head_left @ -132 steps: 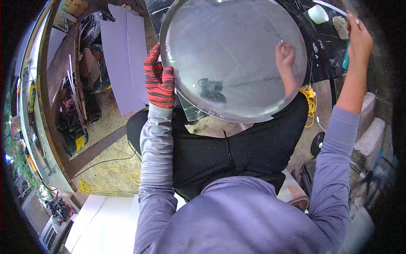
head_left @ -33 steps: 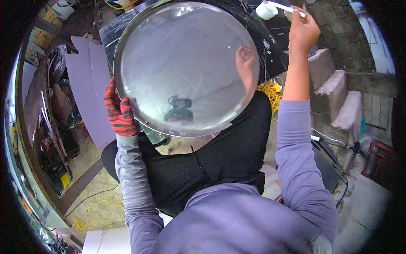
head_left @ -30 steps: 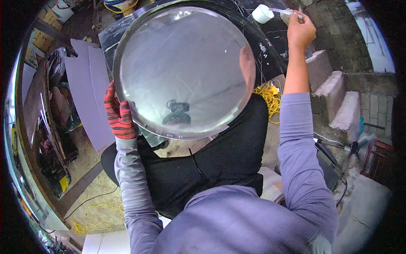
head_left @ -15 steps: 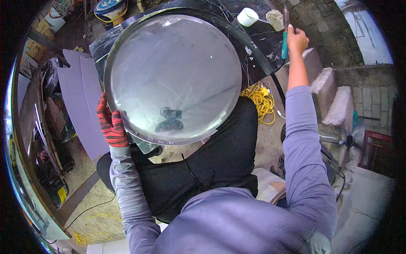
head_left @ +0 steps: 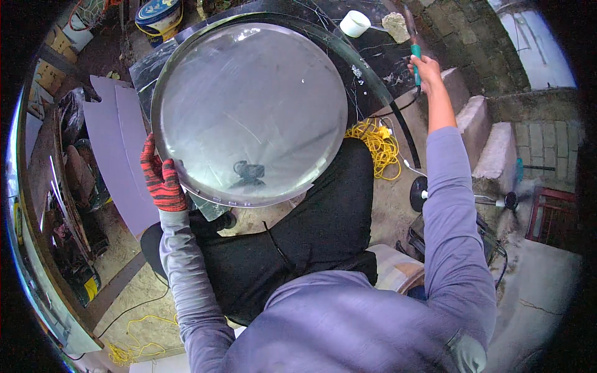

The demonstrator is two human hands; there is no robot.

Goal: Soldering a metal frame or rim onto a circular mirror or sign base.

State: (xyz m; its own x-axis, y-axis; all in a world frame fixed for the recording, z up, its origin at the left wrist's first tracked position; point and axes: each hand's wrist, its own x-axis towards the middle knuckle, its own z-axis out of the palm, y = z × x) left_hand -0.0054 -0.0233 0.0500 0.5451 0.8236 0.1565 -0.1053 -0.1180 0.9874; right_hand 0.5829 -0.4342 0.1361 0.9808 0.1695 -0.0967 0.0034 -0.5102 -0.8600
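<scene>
A large round metal tray (head_left: pixel 249 105) with a raised rim leans over my lap, its smooth face towards me. My left hand (head_left: pixel 163 177), in a red and black striped glove, holds the tray's lower left rim. Off to the far right, my bare right hand (head_left: pixel 426 71) is closed around the teal handle of a soldering iron (head_left: pixel 416 55). A cord runs from the handle's lower end, and the barrel points away from me. Just left of the barrel lies a pale rough lump (head_left: pixel 396 28). Beside it stands a small white tub (head_left: pixel 354 23).
Under the tray is a black marbled slab (head_left: pixel 367 56) with white crumbs. A yellow cord bundle (head_left: pixel 376 146) lies right of my knee. Pale stone blocks (head_left: pixel 496 149) and a fan (head_left: pixel 510 200) stand at right. A bucket (head_left: pixel 158 18) and grey sheet (head_left: pixel 121 143) are at left.
My right hand has drawn slightly back towards me and left with the soldering iron, whose tip now tilts more to the left. My left hand keeps its hold on the tray.
</scene>
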